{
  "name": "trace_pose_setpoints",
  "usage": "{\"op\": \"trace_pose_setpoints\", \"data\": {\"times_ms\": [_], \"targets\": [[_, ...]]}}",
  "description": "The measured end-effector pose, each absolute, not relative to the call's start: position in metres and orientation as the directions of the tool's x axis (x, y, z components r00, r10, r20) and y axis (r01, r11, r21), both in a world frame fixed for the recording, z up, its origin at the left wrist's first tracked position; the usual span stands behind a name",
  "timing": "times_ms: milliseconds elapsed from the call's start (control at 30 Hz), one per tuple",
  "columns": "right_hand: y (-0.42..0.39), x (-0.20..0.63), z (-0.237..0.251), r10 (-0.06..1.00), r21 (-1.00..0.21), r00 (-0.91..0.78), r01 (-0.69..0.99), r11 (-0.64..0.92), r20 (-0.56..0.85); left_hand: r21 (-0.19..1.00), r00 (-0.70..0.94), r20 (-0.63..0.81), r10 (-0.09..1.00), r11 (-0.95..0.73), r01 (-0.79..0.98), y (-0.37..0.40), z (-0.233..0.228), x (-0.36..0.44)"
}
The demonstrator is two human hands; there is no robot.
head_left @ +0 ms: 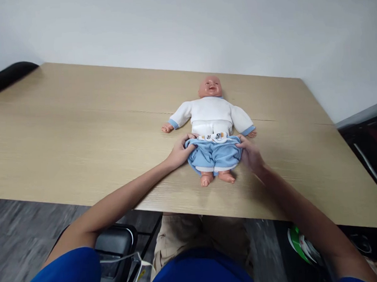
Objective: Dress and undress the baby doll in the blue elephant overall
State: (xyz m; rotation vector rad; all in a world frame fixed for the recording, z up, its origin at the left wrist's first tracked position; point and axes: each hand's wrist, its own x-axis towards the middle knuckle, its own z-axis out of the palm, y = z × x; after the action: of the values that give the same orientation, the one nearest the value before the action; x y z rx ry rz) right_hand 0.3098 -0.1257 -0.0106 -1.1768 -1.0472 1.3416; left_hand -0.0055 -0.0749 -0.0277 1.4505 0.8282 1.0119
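A baby doll (pixel 211 109) lies on its back on the table, head toward the wall and feet toward me. It wears a white long-sleeved top with light blue cuffs. Light blue doll pants (pixel 212 154) cover its legs below the waist, with a patterned white band at the top and white hems. My left hand (pixel 180 151) pinches the waist edge of the pants on the left side. On the other side, my right hand (pixel 250 153) grips the same edge. Both bare feet stick out of the leg openings. A strip of white body shows between top and pants.
The pale wooden table (pixel 90 133) runs up to a white wall (pixel 170 28). Black chair parts (pixel 11 76) show at the left. Beneath the front edge are a black case (pixel 114 243) and a green-and-white round item (pixel 299 244). A dark shelf (pixel 372 148) stands at the right.
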Motion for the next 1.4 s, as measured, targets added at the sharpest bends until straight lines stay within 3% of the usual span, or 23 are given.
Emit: {"op": "trace_pose_setpoints", "data": {"times_ms": [67,133,300,700,800,900,1033,1133,1233,1400], "targets": [[-0.128,0.298,-0.015,0.990,-0.965,0.046,-0.233,-0.122,-0.136,0.985,0.293,-0.008,0.956,0.059,-0.163,-0.073,-0.034,0.001],[-0.132,0.293,-0.017,0.986,-0.955,0.044,-0.261,-0.143,-0.159,0.966,0.279,-0.061,0.958,0.127,-0.223,-0.072,-0.037,0.001],[-0.136,0.298,-0.017,0.983,-0.948,-0.026,-0.260,-0.182,-0.182,0.958,0.379,-0.065,0.923,0.164,-0.237,-0.070,-0.040,-0.010],[-0.125,0.309,-0.018,0.987,-0.991,-0.106,-0.041,-0.125,-0.120,0.931,0.534,-0.081,0.842,0.255,-0.260,-0.059,-0.026,-0.015],[-0.124,0.309,-0.019,0.992,-0.995,-0.087,-0.036,-0.091,-0.087,0.956,0.512,-0.038,0.858,0.181,-0.232,-0.058,-0.024,-0.018],[-0.127,0.309,-0.020,0.998,-0.999,-0.065,0.045,-0.001,-0.004,0.993,0.425,0.077,0.902,-0.032,-0.111,-0.058,-0.022,-0.022],[-0.134,0.309,-0.015,0.953,-0.917,0.021,0.276,0.286,0.304,0.928,0.360,0.325,0.874,-0.368,0.056,-0.057,-0.016,-0.027],[-0.135,0.305,-0.008,0.884,-0.819,0.021,0.388,0.424,0.468,0.901,0.387,0.377,0.842,-0.429,0.056,-0.052,-0.012,-0.025],[-0.123,0.298,-0.005,0.898,-0.841,0.024,0.362,0.402,0.440,0.933,0.420,0.333,0.844,-0.361,-0.015,-0.039,-0.011,-0.015],[-0.092,0.291,-0.017,0.973,-0.963,0.077,0.180,0.201,0.218,0.969,0.326,0.082,0.942,0.001,-0.247,-0.018,-0.020,0.008]]}}
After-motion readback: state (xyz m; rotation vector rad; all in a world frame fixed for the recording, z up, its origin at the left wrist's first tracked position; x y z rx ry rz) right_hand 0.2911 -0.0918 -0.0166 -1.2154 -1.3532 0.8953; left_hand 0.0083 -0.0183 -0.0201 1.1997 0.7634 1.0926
